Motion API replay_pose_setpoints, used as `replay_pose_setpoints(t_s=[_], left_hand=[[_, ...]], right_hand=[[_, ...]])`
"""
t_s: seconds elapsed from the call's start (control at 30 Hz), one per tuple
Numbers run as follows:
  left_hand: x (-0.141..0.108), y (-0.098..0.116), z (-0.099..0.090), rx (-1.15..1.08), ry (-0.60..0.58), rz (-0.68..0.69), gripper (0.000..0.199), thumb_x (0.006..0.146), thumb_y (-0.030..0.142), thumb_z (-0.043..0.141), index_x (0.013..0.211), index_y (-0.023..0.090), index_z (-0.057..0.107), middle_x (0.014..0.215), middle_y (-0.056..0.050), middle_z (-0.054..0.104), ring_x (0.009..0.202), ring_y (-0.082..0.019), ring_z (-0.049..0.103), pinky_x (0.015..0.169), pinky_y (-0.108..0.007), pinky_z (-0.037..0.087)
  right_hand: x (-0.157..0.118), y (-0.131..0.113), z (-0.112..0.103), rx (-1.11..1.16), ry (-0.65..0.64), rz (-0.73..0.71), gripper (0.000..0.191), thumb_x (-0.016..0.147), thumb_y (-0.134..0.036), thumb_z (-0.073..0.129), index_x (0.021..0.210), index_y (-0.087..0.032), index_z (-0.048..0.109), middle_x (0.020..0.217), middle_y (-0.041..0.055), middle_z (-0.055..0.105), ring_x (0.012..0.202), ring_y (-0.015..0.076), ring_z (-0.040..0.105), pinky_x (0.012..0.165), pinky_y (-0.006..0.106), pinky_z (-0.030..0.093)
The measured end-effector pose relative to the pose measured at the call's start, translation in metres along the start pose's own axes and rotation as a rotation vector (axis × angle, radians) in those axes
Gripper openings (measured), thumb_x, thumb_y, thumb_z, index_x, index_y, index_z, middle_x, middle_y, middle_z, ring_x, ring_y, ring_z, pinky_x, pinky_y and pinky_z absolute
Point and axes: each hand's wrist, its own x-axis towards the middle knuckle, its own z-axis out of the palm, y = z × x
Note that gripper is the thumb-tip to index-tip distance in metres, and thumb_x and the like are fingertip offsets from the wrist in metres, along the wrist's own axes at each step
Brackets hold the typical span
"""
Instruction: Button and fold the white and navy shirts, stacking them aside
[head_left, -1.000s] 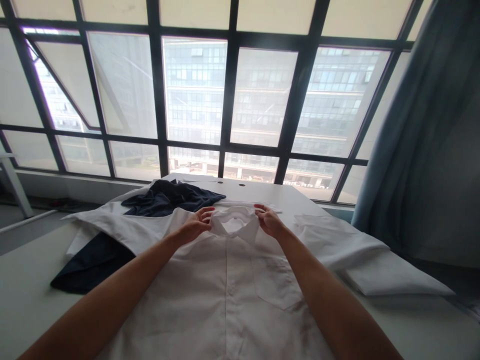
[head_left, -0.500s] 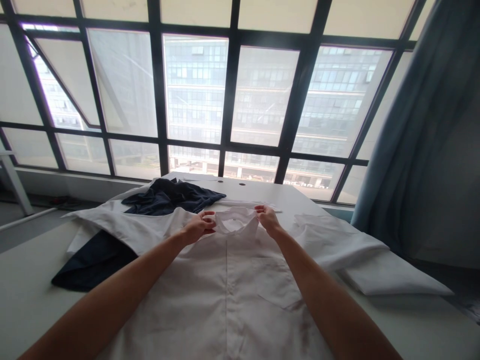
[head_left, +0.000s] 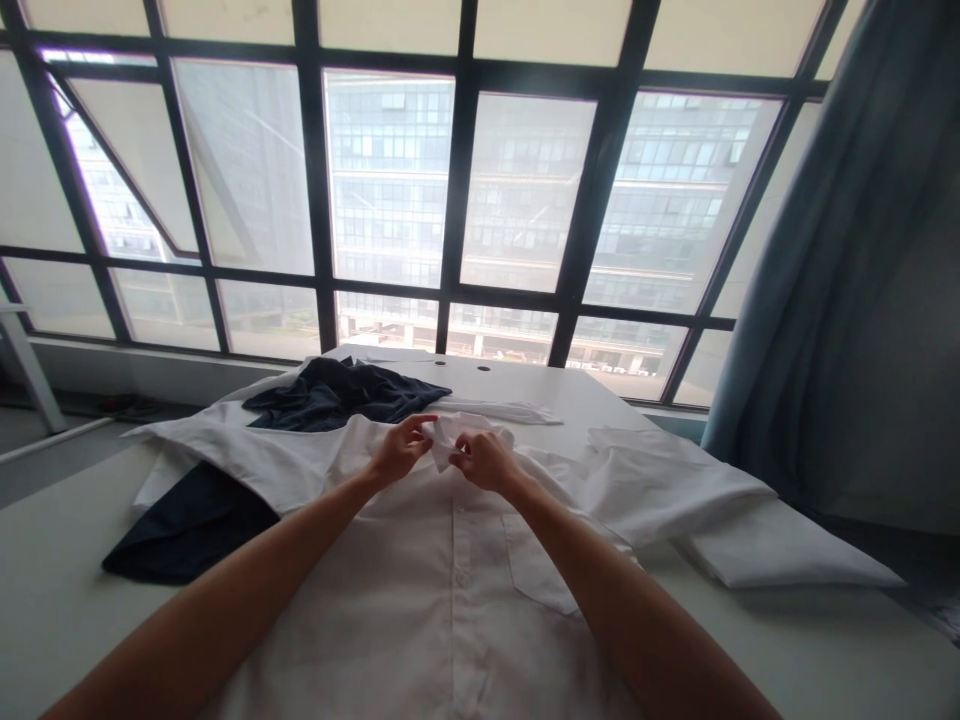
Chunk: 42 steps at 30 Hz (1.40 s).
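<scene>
A white button-front shirt lies front side up on the table, its collar pointing away from me and a chest pocket on the right half. My left hand pinches the left part of the collar. Close beside it, my right hand has its fingers closed at the collar's front, by the left collar point. The right hand covers part of the neck opening. Both sleeves spread out sideways across the table.
Crumpled dark navy cloth sits behind the left sleeve, and another navy piece shows under that sleeve. The white table reaches toward large windows. A blue-grey curtain hangs at the right.
My right hand has left the right side of the collar and moved left to its front, next to my left hand. The left hand stays nearly in place.
</scene>
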Motion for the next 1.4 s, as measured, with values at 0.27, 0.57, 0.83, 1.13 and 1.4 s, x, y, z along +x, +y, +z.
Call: replay_pose_setpoints(t_s=[0.27, 0.57, 0.83, 1.13, 1.4], left_hand=[[-0.005, 0.024, -0.009, 0.948, -0.167, 0.561, 0.040, 0.092, 0.008, 0.044, 0.119, 0.028, 0.066, 0.143, -0.007, 0.049, 0.135, -0.026, 0.039, 0.107, -0.046, 0.035], [-0.001, 0.039, -0.027, 0.864, -0.307, 0.410, 0.021, 0.088, 0.011, 0.055, 0.085, 0.023, 0.073, 0.113, -0.011, 0.065, 0.113, -0.027, 0.053, 0.102, -0.045, 0.031], [-0.008, 0.037, -0.014, 0.753, -0.218, 0.295, 0.026, 0.089, 0.037, 0.061, 0.072, 0.018, 0.068, 0.082, -0.011, 0.065, 0.088, -0.025, 0.057, 0.093, -0.040, 0.038], [-0.008, 0.032, -0.004, 0.597, -0.121, 0.110, 0.014, 0.069, 0.018, 0.073, 0.082, 0.022, 0.070, 0.074, -0.005, 0.064, 0.072, -0.022, 0.058, 0.081, -0.032, 0.046], [-0.007, 0.019, -0.005, 0.770, -0.182, 0.030, 0.010, 0.079, 0.014, 0.060, 0.070, 0.019, 0.060, 0.061, -0.006, 0.054, 0.069, -0.025, 0.058, 0.083, -0.039, 0.045]], right_hand=[[-0.001, 0.000, 0.002, 0.008, -0.048, -0.143, 0.011, 0.075, -0.013, 0.063, 0.084, -0.017, 0.068, 0.085, 0.0058, 0.070, 0.074, 0.0166, 0.059, 0.062, 0.025, 0.036], [-0.001, 0.009, 0.001, 0.067, -0.209, -0.113, 0.021, 0.086, -0.030, 0.062, 0.071, -0.019, 0.071, 0.071, 0.0052, 0.069, 0.065, 0.0164, 0.058, 0.058, 0.026, 0.035], [0.003, 0.025, -0.010, 0.041, -0.283, -0.136, 0.034, 0.086, -0.047, 0.061, 0.069, -0.020, 0.074, 0.062, 0.0021, 0.063, 0.058, 0.0160, 0.055, 0.059, 0.028, 0.037], [0.004, 0.065, -0.009, -0.175, 0.041, -0.045, 0.031, 0.077, -0.013, 0.070, 0.107, -0.020, 0.073, 0.108, 0.0121, 0.069, 0.107, 0.0282, 0.058, 0.095, 0.039, 0.040], [0.001, 0.102, -0.005, -0.043, -0.054, 0.038, 0.016, 0.081, -0.020, 0.063, 0.086, -0.024, 0.078, 0.082, 0.0060, 0.074, 0.078, 0.0202, 0.064, 0.073, 0.028, 0.044]])
